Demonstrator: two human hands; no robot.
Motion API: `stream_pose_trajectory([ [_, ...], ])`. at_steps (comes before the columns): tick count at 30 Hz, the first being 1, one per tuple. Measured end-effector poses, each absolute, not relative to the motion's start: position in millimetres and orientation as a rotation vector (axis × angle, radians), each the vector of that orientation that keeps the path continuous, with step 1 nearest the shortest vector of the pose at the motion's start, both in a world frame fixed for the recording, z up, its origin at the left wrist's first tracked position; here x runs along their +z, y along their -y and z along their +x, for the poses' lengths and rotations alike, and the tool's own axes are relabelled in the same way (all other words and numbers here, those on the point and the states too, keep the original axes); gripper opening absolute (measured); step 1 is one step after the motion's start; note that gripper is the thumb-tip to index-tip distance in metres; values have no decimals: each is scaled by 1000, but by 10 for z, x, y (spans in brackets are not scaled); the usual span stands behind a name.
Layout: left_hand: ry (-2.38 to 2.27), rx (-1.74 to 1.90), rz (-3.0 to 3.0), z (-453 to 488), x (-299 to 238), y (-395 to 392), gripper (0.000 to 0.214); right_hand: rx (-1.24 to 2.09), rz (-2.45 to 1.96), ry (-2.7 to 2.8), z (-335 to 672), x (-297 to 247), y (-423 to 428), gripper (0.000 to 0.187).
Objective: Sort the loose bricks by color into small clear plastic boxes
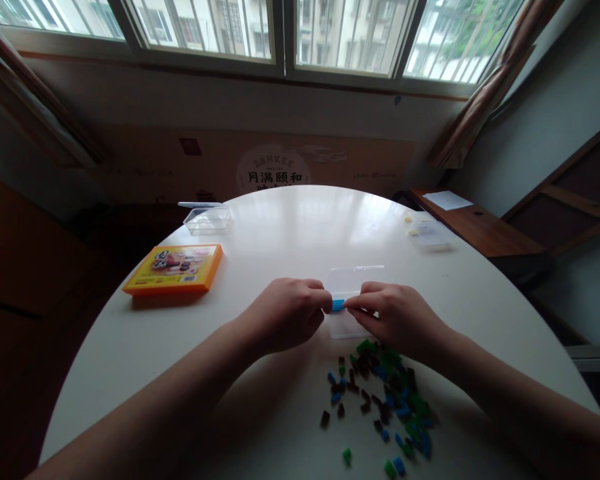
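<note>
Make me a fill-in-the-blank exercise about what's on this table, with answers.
1. The left hand and right hand hold between them a small plastic piece coloured ____.
2. On the round white table, the flat orange box lies nearer the ____ hand.
3. The scattered small plastic bricks are blue, dark brown and ____.
Missing words: blue; left; green.

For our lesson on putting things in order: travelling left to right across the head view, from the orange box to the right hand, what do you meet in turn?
Orange box → left hand → blue piece → right hand.
</note>
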State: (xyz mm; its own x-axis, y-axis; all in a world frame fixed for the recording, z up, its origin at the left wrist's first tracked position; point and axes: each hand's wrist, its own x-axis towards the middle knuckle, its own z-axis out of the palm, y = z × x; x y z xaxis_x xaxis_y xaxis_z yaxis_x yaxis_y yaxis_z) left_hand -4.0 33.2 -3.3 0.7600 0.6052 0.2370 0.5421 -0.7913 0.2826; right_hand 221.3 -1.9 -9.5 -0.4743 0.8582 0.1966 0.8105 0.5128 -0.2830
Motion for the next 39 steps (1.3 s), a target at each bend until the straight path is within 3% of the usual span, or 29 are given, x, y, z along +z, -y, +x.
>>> stream_pose_trajectory([
  [7,-895,509,2770,-53,25,-335,20,248,-1293,2388,2343,49,68,21],
  [17,-813,232,2764,-78,175,-275,17,675,-995,2836,2619,389,275,19],
  [39,-900,133,2751,-75,146,-342,17,588,-840,2910,2437,257,368,21],
])
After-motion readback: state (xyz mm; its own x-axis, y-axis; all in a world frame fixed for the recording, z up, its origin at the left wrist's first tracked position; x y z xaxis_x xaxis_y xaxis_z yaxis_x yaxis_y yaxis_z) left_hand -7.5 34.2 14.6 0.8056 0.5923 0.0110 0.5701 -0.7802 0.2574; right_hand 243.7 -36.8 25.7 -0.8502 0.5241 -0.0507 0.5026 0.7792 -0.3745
